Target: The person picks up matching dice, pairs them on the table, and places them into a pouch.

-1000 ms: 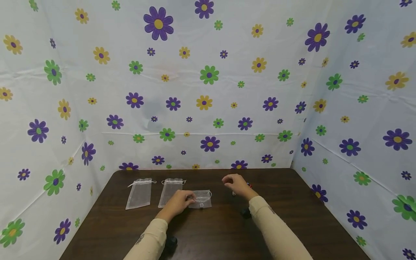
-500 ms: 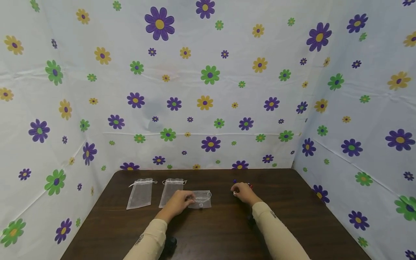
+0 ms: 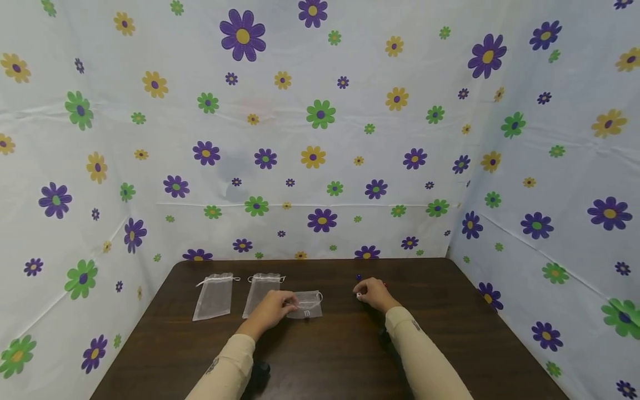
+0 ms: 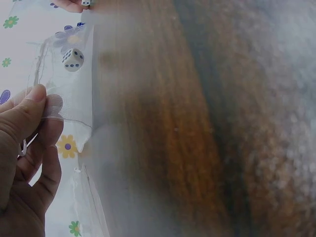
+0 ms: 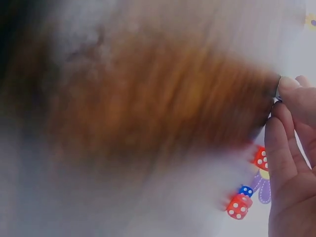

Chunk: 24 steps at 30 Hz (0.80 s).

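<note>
Currently, the left hand [image 3: 269, 314] pinches the edge of the near bag [image 3: 311, 303] between thumb and fingers; a spotted die [image 4: 73, 59] shows there, apparently inside the mesh. To its right, the right hand [image 3: 377, 294] grips a white die [image 3: 359, 296] at the fingertips; whether that die clears the table [image 3: 320, 361] cannot be told. Red dice [image 5: 238, 208] and a blue die [image 3: 358, 276] lie just beyond. The middle bag [image 3: 262, 289] and outer bag [image 3: 215, 300] lie flat at left, before a flowered backdrop [image 3: 320, 166]. Caution: a loose fingertip pinch could let the white die drop and roll; a tug on the light mesh could shift the near bag; low finger clearance could knock the neighbouring dice. Relative to one second earlier, the right hand sits farther right, now at the white die, and the blue die is exposed; the left hand's pinch is unchanged.
</note>
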Available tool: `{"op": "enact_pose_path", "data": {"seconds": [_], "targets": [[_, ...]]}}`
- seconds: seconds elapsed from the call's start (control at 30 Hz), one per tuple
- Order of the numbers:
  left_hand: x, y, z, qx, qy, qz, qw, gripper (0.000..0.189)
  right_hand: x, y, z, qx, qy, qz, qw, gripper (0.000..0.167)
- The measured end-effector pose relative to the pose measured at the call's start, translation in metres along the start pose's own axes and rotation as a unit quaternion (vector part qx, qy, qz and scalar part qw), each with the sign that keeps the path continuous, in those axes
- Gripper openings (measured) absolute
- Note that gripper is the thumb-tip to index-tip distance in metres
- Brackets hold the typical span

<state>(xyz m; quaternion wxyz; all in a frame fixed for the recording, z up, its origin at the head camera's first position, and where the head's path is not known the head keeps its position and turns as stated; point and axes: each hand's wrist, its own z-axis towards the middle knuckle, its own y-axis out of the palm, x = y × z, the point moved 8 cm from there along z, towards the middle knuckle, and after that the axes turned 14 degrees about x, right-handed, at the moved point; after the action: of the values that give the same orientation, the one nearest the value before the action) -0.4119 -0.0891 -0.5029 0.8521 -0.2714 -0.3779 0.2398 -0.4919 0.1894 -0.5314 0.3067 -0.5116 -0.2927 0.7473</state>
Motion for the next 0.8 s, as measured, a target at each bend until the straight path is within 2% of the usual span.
{"op": "enact_pose_path", "data": {"seconds": [0.27, 0.53, 0.8], "targets": [[-0.002, 0.005, -0.002, -0.007, -0.008, -0.009, 0.9999, 0.005, 0.002, 0.001, -0.001, -0.004, 0.013, 0.024, 0.9996, 0.013], [-0.004, 0.006, -0.001, 0.007, -0.002, -0.014, 0.9999, 0.006, 0.003, -0.009, 0.003, 0.005, 0.028, 0.007, 0.9996, 0.013], [-0.007, 0.005, -0.007, -0.004, -0.007, 0.006, 1.0000, 0.007, 0.001, -0.001, 0.000, -0.005, 0.028, -0.001, 0.9996, 0.013]]}}
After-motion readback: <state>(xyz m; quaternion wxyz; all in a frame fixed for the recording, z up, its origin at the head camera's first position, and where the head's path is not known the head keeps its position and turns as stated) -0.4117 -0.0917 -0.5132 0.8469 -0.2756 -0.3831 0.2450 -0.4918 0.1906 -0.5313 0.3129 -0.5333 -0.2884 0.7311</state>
